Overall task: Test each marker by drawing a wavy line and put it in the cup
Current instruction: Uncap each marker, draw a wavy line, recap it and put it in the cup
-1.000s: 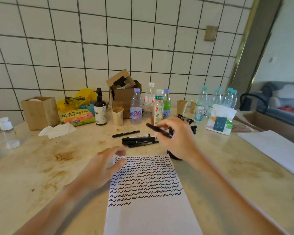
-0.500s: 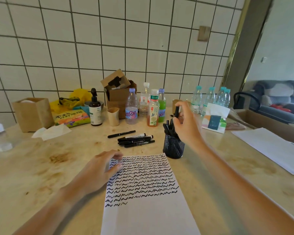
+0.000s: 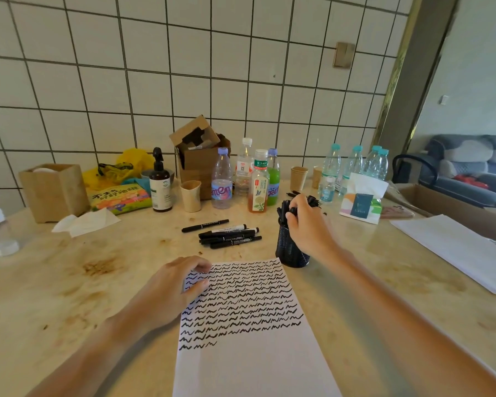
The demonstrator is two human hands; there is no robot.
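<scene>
1. Head view: right hand (image 3: 307, 224) is over the black mesh cup (image 3: 289, 250), its fingers curled round the top of a black marker (image 3: 292, 210) standing in the cup among other markers.
2. Left hand (image 3: 172, 290) rests with relaxed, slightly bent fingers on the top left corner of the white paper sheet (image 3: 249, 353) covered in black wavy lines.
3. Five loose black markers (image 3: 229, 234) lie on the beige marble worktop (image 3: 55, 282) beyond the sheet's far edge, left of the cup.

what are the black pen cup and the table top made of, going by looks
The pen cup looks like black wire mesh, probably metal: its wall shows a fine grid of holes and a matte finish. The table top looks like polished beige stone, perhaps marble: glossy reflections, cloudy brownish mottling. Neither is certain from sight alone.
</scene>
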